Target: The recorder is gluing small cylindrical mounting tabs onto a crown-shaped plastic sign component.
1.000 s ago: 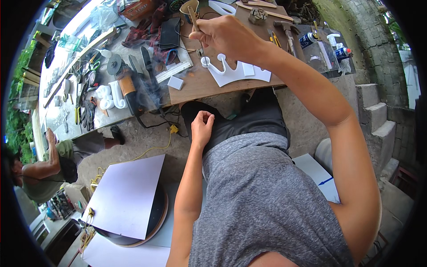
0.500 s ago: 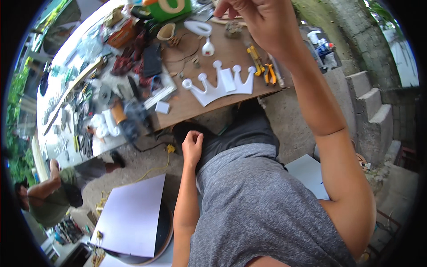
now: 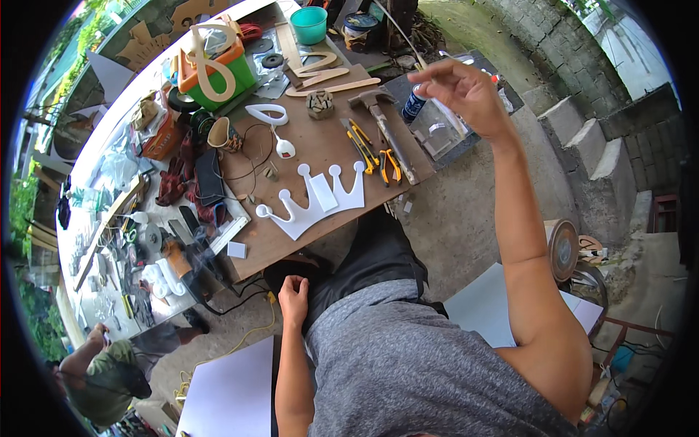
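Note:
My right hand (image 3: 462, 98) is raised above the table's right end, its fingers loosely bent and apart, with nothing visible gripped. A thin rod (image 3: 399, 33) runs behind its fingertips; contact cannot be made out. Beside my dark trousers, my left hand (image 3: 293, 300) is loosely closed, with no object showing. On the brown board in front of me lies a white crown-shaped cutout (image 3: 302, 218) with a small white rectangle (image 3: 321, 194) on its middle. Farther right are orange-handled pliers (image 3: 390, 164), a yellow utility knife (image 3: 362, 149) and a hammer (image 3: 387, 127).
Behind the crown stand a glue bottle (image 3: 285, 148), a paper cup (image 3: 225, 135) and a green bin (image 3: 216, 84). Tools and scraps crowd the table's left. A teal bucket (image 3: 309, 26) stands at the back. Another person (image 3: 109, 379) is at the lower left; concrete steps (image 3: 582, 146) rise at right.
My right hand has come lower and to the right, uncovering the hammer and the far table. The view has shifted, so the crown appears lower and further left. My left hand stays closed.

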The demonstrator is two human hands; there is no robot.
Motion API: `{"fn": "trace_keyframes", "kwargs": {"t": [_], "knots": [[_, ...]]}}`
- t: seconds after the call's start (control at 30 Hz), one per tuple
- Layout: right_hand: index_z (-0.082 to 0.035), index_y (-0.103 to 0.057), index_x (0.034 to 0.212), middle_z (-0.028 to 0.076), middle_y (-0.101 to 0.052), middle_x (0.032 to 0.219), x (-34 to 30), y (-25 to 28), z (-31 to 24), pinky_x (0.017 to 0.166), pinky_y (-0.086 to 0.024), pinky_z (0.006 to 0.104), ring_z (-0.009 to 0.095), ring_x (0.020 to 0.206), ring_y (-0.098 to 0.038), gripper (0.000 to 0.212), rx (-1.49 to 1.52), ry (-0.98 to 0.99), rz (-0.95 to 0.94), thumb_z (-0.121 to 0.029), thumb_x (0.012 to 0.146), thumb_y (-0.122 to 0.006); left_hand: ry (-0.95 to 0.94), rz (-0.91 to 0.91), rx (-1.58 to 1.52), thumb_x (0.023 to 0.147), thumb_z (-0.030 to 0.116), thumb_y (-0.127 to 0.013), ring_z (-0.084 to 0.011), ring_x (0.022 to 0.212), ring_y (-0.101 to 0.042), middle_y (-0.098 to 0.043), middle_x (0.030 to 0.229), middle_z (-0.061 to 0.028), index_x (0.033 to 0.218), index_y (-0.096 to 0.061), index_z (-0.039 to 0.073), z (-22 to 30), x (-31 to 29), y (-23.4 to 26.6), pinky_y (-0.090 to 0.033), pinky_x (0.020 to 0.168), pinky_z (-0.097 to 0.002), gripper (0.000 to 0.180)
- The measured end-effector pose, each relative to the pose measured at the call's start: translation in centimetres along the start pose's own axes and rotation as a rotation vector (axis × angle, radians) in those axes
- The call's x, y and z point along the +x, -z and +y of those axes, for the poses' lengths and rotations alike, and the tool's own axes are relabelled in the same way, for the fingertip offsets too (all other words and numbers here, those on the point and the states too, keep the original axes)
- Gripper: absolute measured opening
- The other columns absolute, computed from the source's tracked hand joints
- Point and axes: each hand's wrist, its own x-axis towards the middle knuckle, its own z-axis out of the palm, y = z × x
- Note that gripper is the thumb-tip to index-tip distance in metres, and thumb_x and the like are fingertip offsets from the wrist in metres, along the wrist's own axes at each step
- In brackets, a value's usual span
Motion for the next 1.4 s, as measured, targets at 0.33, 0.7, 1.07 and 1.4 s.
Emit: {"fn": "trace_keyframes", "kwargs": {"t": [0.33,0.7,1.07,1.4], "knots": [[-0.001,-0.064,0.101,0.015,-0.07,0.096,-9.1,5.8,19.0,0.076,-0.054,0.0377,0.03,0.085,-0.069,0.013,-0.736,-0.468,0.576,-0.005,0.089,-0.063,0.061,-0.04,0.123,0.089,0.02,-0.069,-0.0247,0.072,-0.064,-0.067,0.081,-0.0139,0.091,-0.064,0.0,1.2,-0.1,-0.4,-0.05,0.069,-0.0353,0.021],[-0.005,-0.069,0.098,0.012,-0.064,0.086,-10.7,7.0,26.4,0.075,-0.05,0.04,0.028,0.083,-0.064,0.014,-0.998,-0.541,0.649,-0.007,0.084,-0.07,0.087,0.003,0.068,0.088,0.017,-0.069,-0.021,0.069,-0.063,-0.067,0.077,-0.0119,0.091,-0.063,0.0,1.2,-0.2,-0.6,-0.051,0.069,-0.033,0.019],[-0.006,-0.068,0.096,0.013,-0.064,0.092,-10.9,7.0,26.7,0.085,-0.047,0.0444,0.033,0.093,-0.059,0.012,-0.941,-0.631,0.638,-0.007,0.084,-0.068,0.126,-0.029,0.105,0.089,0.017,-0.07,-0.0156,0.069,-0.059,-0.065,0.077,-0.0084,0.091,-0.064,0.0,1.6,-0.2,-0.5,-0.049,0.067,-0.0306,0.018],[-0.011,-0.069,0.101,0.009,-0.065,0.097,-11.0,7.1,26.2,0.087,-0.048,0.0444,0.031,0.097,-0.06,0.019,-1.006,-0.657,0.567,-0.015,0.083,-0.071,0.112,-0.017,0.119,0.089,0.019,-0.068,-0.0261,0.074,-0.064,-0.067,0.081,-0.0149,0.093,-0.064,-0.001,1.7,-0.3,-0.3,-0.05,0.072,-0.0359,0.021]]}}
